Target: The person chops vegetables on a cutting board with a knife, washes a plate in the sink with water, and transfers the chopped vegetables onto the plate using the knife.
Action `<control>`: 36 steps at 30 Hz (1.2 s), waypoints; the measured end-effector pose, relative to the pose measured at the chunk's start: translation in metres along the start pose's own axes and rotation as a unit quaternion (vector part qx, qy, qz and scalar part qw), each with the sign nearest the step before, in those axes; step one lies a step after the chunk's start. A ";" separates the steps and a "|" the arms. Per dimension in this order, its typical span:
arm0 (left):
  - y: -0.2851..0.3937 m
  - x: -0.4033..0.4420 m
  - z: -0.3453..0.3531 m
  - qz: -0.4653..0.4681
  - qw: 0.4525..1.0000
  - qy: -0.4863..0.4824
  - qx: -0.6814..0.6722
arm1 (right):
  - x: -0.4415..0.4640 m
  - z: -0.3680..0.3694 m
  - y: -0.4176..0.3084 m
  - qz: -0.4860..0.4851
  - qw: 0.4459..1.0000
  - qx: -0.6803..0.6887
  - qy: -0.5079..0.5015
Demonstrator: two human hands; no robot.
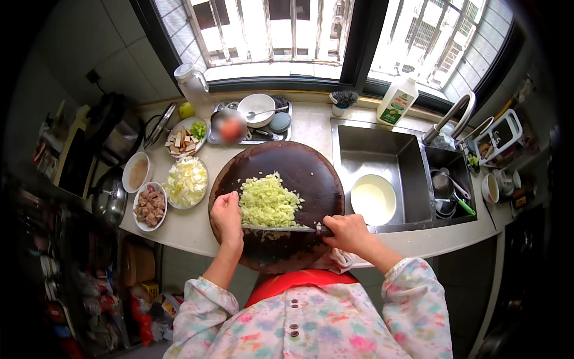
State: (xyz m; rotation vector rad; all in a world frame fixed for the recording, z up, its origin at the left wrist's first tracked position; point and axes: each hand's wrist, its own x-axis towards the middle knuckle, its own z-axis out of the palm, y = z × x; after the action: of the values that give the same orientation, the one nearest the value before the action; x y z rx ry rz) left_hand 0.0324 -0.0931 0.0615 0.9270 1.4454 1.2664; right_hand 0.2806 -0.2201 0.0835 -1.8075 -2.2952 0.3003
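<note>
A round dark chopping board [311, 173] lies on the counter in front of me, with a heap of finely chopped pale green vegetable [269, 200] on it. My right hand [348, 232] is closed round the handle of a knife [281, 228], whose blade runs left along the heap's near edge. At the heap's left side, my left hand [227, 214] has its fingers pressed together near the blade's far end; whatever they hold, if anything, is hidden. Small chopped bits also lie on the near side of the blade.
Left of the board stand a plate of cut cabbage [186, 181], a bowl of meat chunks [149, 207] and a plate of sliced food [182, 141]. Behind it is a tray [289, 128] with bowls. A sink [382, 149] holding a white bowl [373, 200] is at right.
</note>
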 end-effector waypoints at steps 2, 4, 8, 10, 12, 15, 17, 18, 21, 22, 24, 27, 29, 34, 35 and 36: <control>0.006 0.010 -0.002 -0.002 1.000 -0.003 -0.028 | 0.008 -0.016 -0.004 -0.004 1.000 -0.016 0.010; 0.009 0.016 -0.003 0.001 0.999 -0.009 -0.053 | 0.016 -0.029 -0.013 -0.002 0.999 -0.045 0.018; -0.031 0.029 0.003 0.011 0.999 0.047 0.000 | 0.016 -0.001 -0.012 0.028 0.998 -0.052 0.015; -0.035 0.024 0.009 0.093 0.995 0.027 0.013 | 0.006 0.015 -0.001 0.018 0.999 -0.026 0.028; -0.023 0.022 0.007 0.053 0.998 0.014 -0.011 | 0.007 0.011 -0.001 0.014 0.999 -0.032 0.029; 0.003 0.031 0.005 0.029 0.998 -0.001 -0.049 | 0.017 -0.015 -0.008 0.016 0.998 -0.038 0.039; 0.008 0.039 0.003 0.014 0.998 0.001 -0.064 | 0.023 -0.029 -0.019 0.015 0.997 -0.053 0.053; -0.003 0.044 0.004 0.011 0.999 0.010 -0.041 | 0.026 -0.025 -0.021 0.027 0.997 -0.063 0.045; -0.038 0.057 0.007 0.019 0.999 0.045 -0.009 | 0.027 0.002 -0.015 0.045 0.997 -0.060 0.031; -0.034 0.052 0.011 0.043 0.998 0.042 0.006 | 0.023 0.012 -0.009 0.044 0.998 -0.047 0.029; -0.028 0.039 0.015 0.092 0.995 0.037 0.032 | 0.017 0.021 -0.003 0.038 0.999 -0.023 0.023; -0.020 0.049 0.002 -0.007 0.993 -0.112 0.024 | 0.017 0.009 -0.001 0.041 0.999 -0.005 0.013; 0.007 0.045 -0.010 -0.041 0.956 -0.261 0.126 | 0.008 -0.013 -0.007 0.010 0.998 -0.026 0.057; 0.026 -0.014 0.012 0.290 0.884 -0.227 0.287 | -0.007 -0.018 -0.015 -0.076 0.979 -0.115 0.152; 0.019 -0.028 0.022 0.387 0.836 -0.240 0.306 | -0.008 -0.017 -0.016 -0.091 0.972 -0.150 0.159; 0.016 -0.042 0.034 0.405 0.823 -0.268 0.293 | -0.008 -0.018 -0.018 -0.107 0.962 -0.186 0.166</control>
State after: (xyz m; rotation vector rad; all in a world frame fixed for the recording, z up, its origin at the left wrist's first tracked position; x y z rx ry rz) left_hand 0.0743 -0.1219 0.0849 2.2905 0.9800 0.9551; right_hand 0.2708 -0.2309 0.1055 -1.5784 -2.3776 -0.4655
